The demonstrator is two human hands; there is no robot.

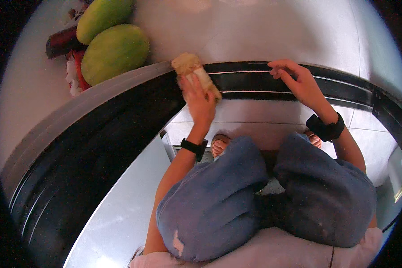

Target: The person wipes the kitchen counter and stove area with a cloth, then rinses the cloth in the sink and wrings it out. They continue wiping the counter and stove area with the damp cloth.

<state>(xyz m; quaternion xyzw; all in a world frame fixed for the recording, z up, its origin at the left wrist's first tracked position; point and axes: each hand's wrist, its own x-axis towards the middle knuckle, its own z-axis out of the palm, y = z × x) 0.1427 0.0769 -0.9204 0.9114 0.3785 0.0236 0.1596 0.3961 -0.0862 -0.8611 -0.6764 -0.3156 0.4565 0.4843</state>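
My left hand [199, 100] grips a folded yellowish cloth [192, 65], fingers spread over its near part. The cloth lies against a black rail [244, 80] with thin bright lines along it, close to where the rail meets a wide black panel [97, 147] on the left. My right hand [294, 78] is over the same rail further right, holding nothing, with its thumb and index finger apart and the others curled. Whether its fingertips touch the rail, I cannot tell. Black bands circle both wrists.
Two large green-yellow fruits [115, 53] lie beyond the panel at the upper left, beside a dark red object [63, 40]. Pale floor tiles [254, 114] show under the rail. My bent knees [221, 201] in blue jeans are close below my hands. A white surface [120, 214] extends at lower left.
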